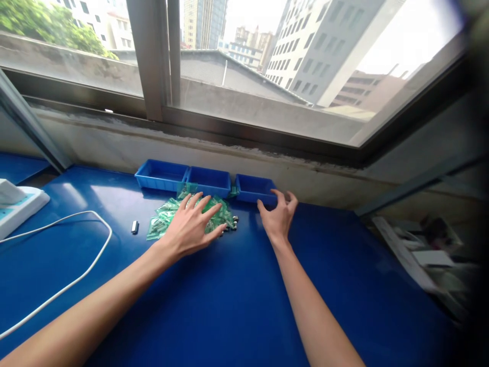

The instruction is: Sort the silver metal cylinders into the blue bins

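My left hand (197, 224) is spread over a pile of small green plastic packets (162, 218), its fingers apart. Small dark and silvery pieces (235, 222) lie at the pile's right edge. Behind the pile stand three blue bins: the left bin (160, 182), the middle bin (209, 189) and the right bin (250, 195). At the right bin's front right corner is my right hand (278, 211), thumb and fingers curved around that corner. A few green packets show between the middle and right bins.
On the blue table (229, 306), a small dark and silvery object (135, 227) lies left of the pile. A white cable (103, 239) loops near a white power strip (26, 206) at the left. A wall and window (248, 122) rise behind.
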Motion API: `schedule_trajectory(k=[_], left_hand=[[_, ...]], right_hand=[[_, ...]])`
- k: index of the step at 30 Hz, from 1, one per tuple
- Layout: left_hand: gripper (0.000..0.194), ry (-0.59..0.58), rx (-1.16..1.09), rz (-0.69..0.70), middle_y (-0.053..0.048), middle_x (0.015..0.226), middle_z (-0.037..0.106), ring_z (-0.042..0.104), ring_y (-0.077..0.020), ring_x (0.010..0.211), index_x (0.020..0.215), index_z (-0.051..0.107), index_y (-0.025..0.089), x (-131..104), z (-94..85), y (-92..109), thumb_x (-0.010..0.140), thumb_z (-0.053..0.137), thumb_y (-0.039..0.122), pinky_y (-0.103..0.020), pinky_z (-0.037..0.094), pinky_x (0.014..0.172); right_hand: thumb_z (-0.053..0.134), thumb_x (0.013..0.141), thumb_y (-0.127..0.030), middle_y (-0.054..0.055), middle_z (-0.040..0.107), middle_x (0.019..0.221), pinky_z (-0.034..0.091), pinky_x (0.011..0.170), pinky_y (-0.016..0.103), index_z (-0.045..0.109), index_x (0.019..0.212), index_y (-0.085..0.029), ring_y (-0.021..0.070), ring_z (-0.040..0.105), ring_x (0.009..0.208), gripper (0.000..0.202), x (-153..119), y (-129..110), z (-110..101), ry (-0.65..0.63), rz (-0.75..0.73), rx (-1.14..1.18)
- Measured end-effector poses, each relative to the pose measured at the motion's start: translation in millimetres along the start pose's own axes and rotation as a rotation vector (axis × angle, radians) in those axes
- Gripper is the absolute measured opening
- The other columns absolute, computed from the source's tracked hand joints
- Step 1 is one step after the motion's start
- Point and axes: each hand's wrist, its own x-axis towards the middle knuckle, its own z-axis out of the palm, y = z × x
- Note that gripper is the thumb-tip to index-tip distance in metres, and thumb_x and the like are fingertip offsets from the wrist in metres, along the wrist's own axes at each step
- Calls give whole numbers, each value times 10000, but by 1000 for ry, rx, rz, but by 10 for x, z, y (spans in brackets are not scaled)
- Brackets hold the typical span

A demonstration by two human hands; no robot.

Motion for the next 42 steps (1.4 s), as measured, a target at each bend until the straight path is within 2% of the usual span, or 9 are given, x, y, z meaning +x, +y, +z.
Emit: schedule_trajectory(k=[2,6,9,14,22,29,33,38,42], left_hand=[[572,-8,-4,5,-125,1445,538,404,-376,1394,1388,570,268,9,19,8,940,436,598,-606,306,1149],[572,-9,-8,0,-137,1449,530,407,-388,1390,1389,572,258,15,51,22,943,436,590,-615,299,1148],[580,-9,3,-10,-148,1445,530,408,-395,1386,1383,579,243,14,57,29,946,425,593,-603,297,1151],[572,-6,14,-2,-138,1440,535,425,-384,1369,1376,583,253,22,62,32,949,415,594,-593,309,1144],[558,-1,16,-7,-144,1444,530,428,-381,1367,1376,579,249,26,85,45,959,408,578,-585,292,1150],[513,18,14,-15,-152,1449,520,438,-374,1353,1292,622,220,38,66,68,957,428,558,-589,309,1134],[527,22,24,-27,-172,1431,530,442,-380,1342,1268,617,187,70,60,98,944,444,564,-598,316,1126],[540,13,35,-24,-161,1440,522,433,-379,1349,1312,593,206,87,79,130,942,439,568,-601,305,1129],[532,7,41,-30,-154,1453,513,425,-381,1357,1320,594,220,81,113,139,945,436,562,-605,296,1132]], right_hand=[[616,851,-375,166,546,1230,463,985,452,666,1181,-199,312,579,1085,377,-23,-176,-33,11,-97,-148],[488,933,-262,96,683,1004,497,772,331,549,1372,-270,239,661,836,444,-25,-476,61,-421,-355,-302],[453,958,-243,99,726,953,460,699,310,547,1383,-283,244,683,798,437,8,-527,219,-532,-374,-448],[362,1003,-223,109,731,951,415,688,302,660,1258,-242,251,689,832,392,60,-409,326,-516,-471,-465],[501,961,-208,65,724,879,451,740,281,715,1115,-213,208,676,813,263,-11,-130,108,-456,-632,-174],[602,923,-287,28,681,762,481,666,291,726,994,-207,169,612,657,163,-60,-160,9,-372,-389,219],[694,849,-420,0,637,646,454,559,280,743,874,-205,145,534,548,222,-13,-282,-76,-519,-304,363],[594,902,-416,87,685,1068,507,722,345,741,1059,-208,179,604,712,299,75,-299,-82,-204,-224,69],[599,890,-383,105,698,1103,509,865,415,745,1065,-196,295,622,992,295,82,-218,30,-274,-272,-158]])
